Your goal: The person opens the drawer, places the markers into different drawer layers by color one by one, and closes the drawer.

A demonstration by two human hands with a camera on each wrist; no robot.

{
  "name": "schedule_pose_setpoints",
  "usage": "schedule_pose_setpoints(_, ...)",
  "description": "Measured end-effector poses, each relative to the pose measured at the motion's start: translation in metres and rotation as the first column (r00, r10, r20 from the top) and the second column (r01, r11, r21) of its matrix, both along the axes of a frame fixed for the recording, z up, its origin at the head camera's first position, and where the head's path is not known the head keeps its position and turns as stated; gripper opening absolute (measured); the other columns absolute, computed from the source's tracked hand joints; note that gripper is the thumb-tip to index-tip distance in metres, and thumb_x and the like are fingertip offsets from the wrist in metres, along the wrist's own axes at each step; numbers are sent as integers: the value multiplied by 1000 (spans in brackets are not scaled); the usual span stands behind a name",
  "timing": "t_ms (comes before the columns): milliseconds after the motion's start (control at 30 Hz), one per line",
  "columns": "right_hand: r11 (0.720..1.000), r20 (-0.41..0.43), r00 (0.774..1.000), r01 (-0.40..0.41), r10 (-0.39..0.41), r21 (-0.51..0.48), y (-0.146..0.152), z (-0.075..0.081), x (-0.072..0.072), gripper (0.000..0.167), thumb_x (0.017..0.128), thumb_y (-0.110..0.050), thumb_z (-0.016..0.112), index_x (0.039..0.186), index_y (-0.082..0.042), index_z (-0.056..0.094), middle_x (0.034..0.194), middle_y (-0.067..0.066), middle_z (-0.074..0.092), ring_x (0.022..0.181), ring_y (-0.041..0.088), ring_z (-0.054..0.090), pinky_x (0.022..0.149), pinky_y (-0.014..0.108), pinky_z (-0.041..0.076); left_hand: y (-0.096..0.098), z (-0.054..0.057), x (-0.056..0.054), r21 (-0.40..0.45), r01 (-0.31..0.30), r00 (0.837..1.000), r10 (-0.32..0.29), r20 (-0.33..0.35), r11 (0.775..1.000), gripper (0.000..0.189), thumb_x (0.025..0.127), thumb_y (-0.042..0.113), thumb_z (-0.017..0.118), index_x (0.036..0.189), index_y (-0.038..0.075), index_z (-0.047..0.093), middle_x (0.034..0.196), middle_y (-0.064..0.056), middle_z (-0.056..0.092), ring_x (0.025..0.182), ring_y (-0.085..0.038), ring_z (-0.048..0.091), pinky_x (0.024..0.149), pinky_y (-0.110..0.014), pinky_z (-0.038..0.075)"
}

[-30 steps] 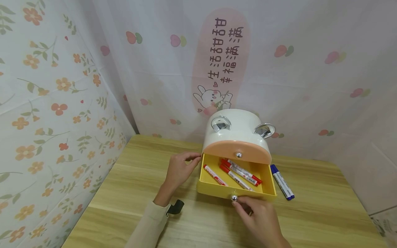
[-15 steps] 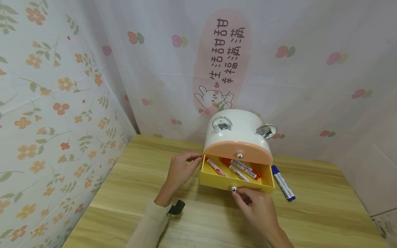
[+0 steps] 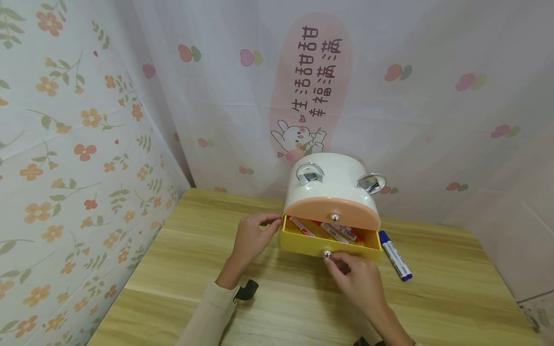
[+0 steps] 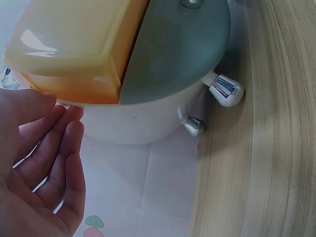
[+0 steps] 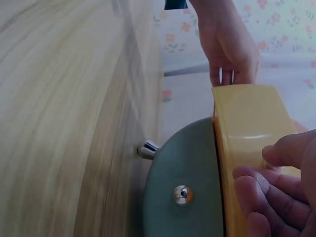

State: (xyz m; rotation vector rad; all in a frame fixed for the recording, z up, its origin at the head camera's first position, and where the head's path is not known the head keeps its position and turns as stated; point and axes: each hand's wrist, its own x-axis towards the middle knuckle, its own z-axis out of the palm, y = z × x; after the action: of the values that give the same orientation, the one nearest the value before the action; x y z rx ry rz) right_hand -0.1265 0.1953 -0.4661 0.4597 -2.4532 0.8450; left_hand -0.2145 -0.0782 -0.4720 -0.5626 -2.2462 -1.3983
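A small white drawer cabinet (image 3: 331, 175) with silver ear-like loops stands near the back of the wooden table. Its yellow drawer (image 3: 303, 244) is partly pulled out, below an orange top front (image 3: 316, 206). Several red-and-white markers (image 3: 333, 232) lie inside, partly hidden by the cabinet. My right hand (image 3: 357, 278) pinches the drawer's round silver knob (image 3: 327, 254) between thumb and fingers. At the cabinet's left side, my left hand (image 3: 252, 239) rests its fingertips, fingers loosely extended. The left wrist view shows a green lower front (image 4: 177, 54) under the yellow drawer.
Two blue-capped markers (image 3: 395, 255) lie side by side on the table (image 3: 207, 240), right of the cabinet. A printed curtain (image 3: 216, 120) hangs directly behind, and a floral one (image 3: 78, 168) covers the left side. Silver feet (image 4: 227, 91) hold the cabinet up.
My right hand has pushed the yellow drawer inward, away from me, so less of its inside and of the markers shows. My left hand has stayed at the cabinet's side.
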Motion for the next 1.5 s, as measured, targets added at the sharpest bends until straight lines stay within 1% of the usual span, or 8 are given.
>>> schedule_pose_setpoints(200, 1000, -16, 1000, 1, -1, -4, 1, -3, -11, 13, 85, -6, 94, 86, -10, 82, 73, -8, 73, 64, -1, 63, 55, 24, 55, -1, -1, -1, -7, -6, 1000, 6, -4, 1000, 9, 99, 6, 83, 106, 1, 86, 100, -9, 84, 89, -26, 81, 81, -49, 67)
schedule_pose_setpoints(400, 1000, -8, 1000, 13, -13, -11, 1, -6, -19, 10, 88, -7, 92, 87, -10, 82, 73, -8, 72, 64, 1, 64, 55, 25, 54, 0, 0, -1, -4, -5, 1000, 5, -4, 1000, 10, 100, 7, 81, 106, 0, 86, 99, -10, 84, 89, -26, 81, 81, -47, 67)
schedule_pose_setpoints(633, 1000, 15, 1000, 14, -14, -26, 2, -6, -27, 9, 90, -6, 90, 87, -10, 83, 74, -9, 72, 65, 3, 64, 56, 25, 54, 0, 1, -1, 14, -13, 1000, 13, 24, 1000, 12, 103, 10, 78, 107, 2, 86, 101, -9, 84, 90, -25, 80, 82, -43, 67)
schedule_pose_setpoints(767, 1000, 25, 1000, 19, -19, -21, 2, -6, -31, 9, 91, -8, 90, 88, -11, 83, 74, -10, 71, 65, 3, 63, 57, 25, 53, 0, 0, -1, 26, -10, 999, 10, 31, 1000, 12, 102, 10, 78, 106, 2, 86, 101, -9, 84, 90, -25, 80, 83, -46, 66)
schedule_pose_setpoints(967, 1000, 11, 1000, 10, -10, -20, 3, -6, -36, 9, 91, -7, 90, 87, -11, 82, 73, -10, 70, 64, 2, 60, 56, 25, 52, -1, -2, -2, 45, 7, 1000, -8, 20, 999, 11, 101, 7, 79, 105, 0, 86, 99, -11, 83, 89, -29, 80, 83, -56, 66)
schedule_pose_setpoints(1033, 1000, -1, 1000, 6, -6, -23, 3, -6, -38, 10, 90, -6, 90, 87, -10, 82, 73, -9, 70, 64, 3, 61, 57, 26, 52, -1, -2, -3, 44, 11, 1000, -12, 18, 999, 10, 100, 7, 80, 105, 0, 86, 98, -11, 83, 88, -29, 80, 83, -57, 65)
schedule_pose_setpoints(1300, 999, -25, 1000, -1, 0, -38, 3, -8, -44, 10, 89, -5, 91, 86, -9, 82, 72, -10, 70, 63, 3, 61, 56, 27, 53, -1, -2, -2, 34, 16, 1000, -16, 2, 999, 9, 98, 7, 83, 105, 2, 86, 97, -8, 84, 87, -26, 80, 80, -54, 66)
schedule_pose_setpoints(1500, 998, 24, 1000, 4, -3, -58, 4, -13, -41, 9, 92, -7, 89, 87, -10, 83, 71, -12, 67, 62, 3, 56, 56, 26, 50, 0, -2, -2, 28, 19, 1000, -19, -5, 999, 8, 98, 6, 84, 105, 2, 86, 97, -7, 84, 86, -23, 80, 79, -53, 67)
